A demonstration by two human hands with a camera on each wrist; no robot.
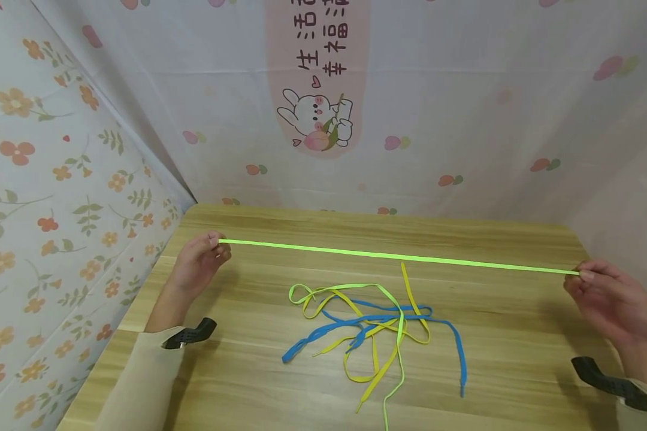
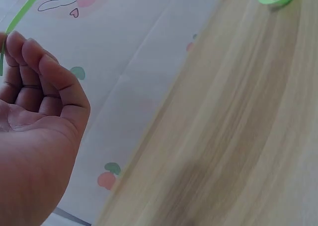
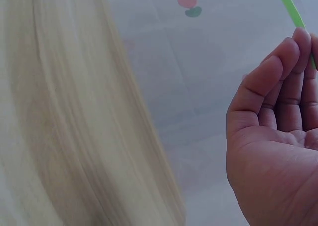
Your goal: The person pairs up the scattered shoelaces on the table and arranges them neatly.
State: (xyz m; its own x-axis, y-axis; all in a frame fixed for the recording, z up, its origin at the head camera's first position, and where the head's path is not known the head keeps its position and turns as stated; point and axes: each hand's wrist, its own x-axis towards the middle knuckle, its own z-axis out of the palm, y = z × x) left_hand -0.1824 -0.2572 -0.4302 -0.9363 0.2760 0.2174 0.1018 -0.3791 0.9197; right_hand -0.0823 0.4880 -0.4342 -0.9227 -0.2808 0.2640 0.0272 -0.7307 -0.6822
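Note:
A light green shoelace is stretched nearly straight above the table, sloping slightly down to the right. My left hand pinches its left end between thumb and fingers. At the other end, my right hand pinches it the same way. Both wrist views show the fingers bent, with the green lace running up and away from the fingertips. Below the taut lace lies a loose tangle of a blue shoelace, a yellow shoelace and another light green shoelace.
The tangle spreads over the middle of the wooden table, one green end running off the lower picture edge. Behind the table hangs a white printed cloth. A flowered cloth stands along the left side. Each wrist carries a black mount.

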